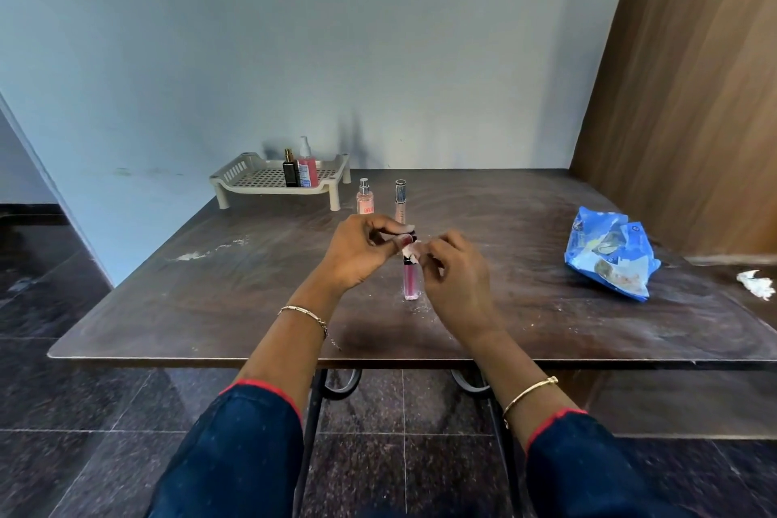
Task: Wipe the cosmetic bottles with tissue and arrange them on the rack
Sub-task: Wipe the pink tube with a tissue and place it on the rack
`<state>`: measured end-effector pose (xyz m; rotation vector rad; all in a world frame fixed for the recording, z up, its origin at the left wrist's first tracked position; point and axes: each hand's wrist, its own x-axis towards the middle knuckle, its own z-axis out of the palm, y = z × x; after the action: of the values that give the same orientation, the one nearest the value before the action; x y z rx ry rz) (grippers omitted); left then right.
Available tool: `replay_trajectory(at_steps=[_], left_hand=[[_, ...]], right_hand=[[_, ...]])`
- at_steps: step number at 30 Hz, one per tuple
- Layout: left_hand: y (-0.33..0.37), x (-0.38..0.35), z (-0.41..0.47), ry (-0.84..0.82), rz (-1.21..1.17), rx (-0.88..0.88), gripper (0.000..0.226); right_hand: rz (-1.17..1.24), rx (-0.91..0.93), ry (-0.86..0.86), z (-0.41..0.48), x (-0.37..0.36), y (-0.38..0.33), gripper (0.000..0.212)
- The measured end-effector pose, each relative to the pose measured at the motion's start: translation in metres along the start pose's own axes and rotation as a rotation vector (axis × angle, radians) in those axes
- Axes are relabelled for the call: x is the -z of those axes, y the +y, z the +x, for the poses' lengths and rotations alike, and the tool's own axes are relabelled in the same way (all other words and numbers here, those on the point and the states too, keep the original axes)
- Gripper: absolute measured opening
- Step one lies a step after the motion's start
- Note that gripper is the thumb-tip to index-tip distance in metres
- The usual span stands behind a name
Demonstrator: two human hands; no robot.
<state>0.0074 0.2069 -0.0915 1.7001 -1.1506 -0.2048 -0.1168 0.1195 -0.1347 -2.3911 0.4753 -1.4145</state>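
A slim pink lip-gloss tube [410, 284] stands upright on the brown table [252, 286]. My left hand [357, 250] pinches its black cap at the top. My right hand [456, 273] presses a small white tissue [410, 253] against the tube's neck. Behind them stand a pink spray bottle [365, 198] and a tall beige tube with a silver cap [400, 200]. The cream plastic rack [260, 181] at the back left holds a black perfume bottle [290, 170] and a pink pump bottle [308, 164].
A crumpled blue tissue packet [609, 254] lies at the right of the table, with a used white tissue [757, 284] beside it. A wooden panel [693, 97] rises at the right. White dust marks the table's left part [197, 253].
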Motion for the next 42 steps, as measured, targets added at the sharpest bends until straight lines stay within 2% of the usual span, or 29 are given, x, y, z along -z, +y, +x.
replay_trajectory(at_steps=[3,6,9,12,15,17,21,23,26,30,34,42], left_hand=[[-0.005,0.003,0.004,0.000,0.013,0.010,0.017],[-0.008,0.006,0.005,-0.007,0.009,0.005,0.015],[-0.012,0.010,0.007,-0.016,0.014,0.022,0.013],[-0.014,0.015,0.006,-0.025,0.016,0.026,0.013],[-0.014,0.020,0.001,-0.040,0.022,0.017,0.014],[-0.015,0.023,-0.001,-0.052,0.024,0.009,0.016],[-0.014,0.024,-0.005,-0.061,-0.027,0.007,0.017],[-0.013,0.022,-0.006,-0.062,-0.042,-0.001,0.017],[-0.011,0.019,-0.004,-0.078,-0.063,-0.009,0.018],[-0.004,0.014,-0.005,-0.086,-0.135,-0.015,0.023],[0.000,0.012,-0.005,-0.090,-0.201,0.008,0.030],[0.000,0.006,-0.007,-0.129,-0.190,0.022,0.033]], right_hand=[[-0.127,0.181,-0.058,-0.003,-0.001,0.007,0.013],[-0.229,0.246,-0.190,-0.007,-0.002,0.010,0.020],[-0.307,0.255,-0.318,-0.009,0.000,0.008,0.024],[-0.362,0.273,-0.483,-0.008,0.005,0.008,0.019],[-0.307,0.195,-0.611,-0.004,0.010,0.014,0.020],[-0.209,0.058,-0.573,0.002,0.012,0.018,0.020],[0.103,-0.210,-0.278,0.016,0.018,0.015,0.012],[0.217,-0.268,-0.211,0.023,0.021,0.006,0.009],[0.251,-0.219,-0.177,0.029,0.018,-0.007,0.009],[0.160,-0.083,-0.113,0.024,0.008,-0.008,0.015],[0.097,-0.028,-0.080,0.020,0.007,-0.004,0.016],[-0.145,0.111,-0.280,0.033,0.026,-0.011,0.024]])
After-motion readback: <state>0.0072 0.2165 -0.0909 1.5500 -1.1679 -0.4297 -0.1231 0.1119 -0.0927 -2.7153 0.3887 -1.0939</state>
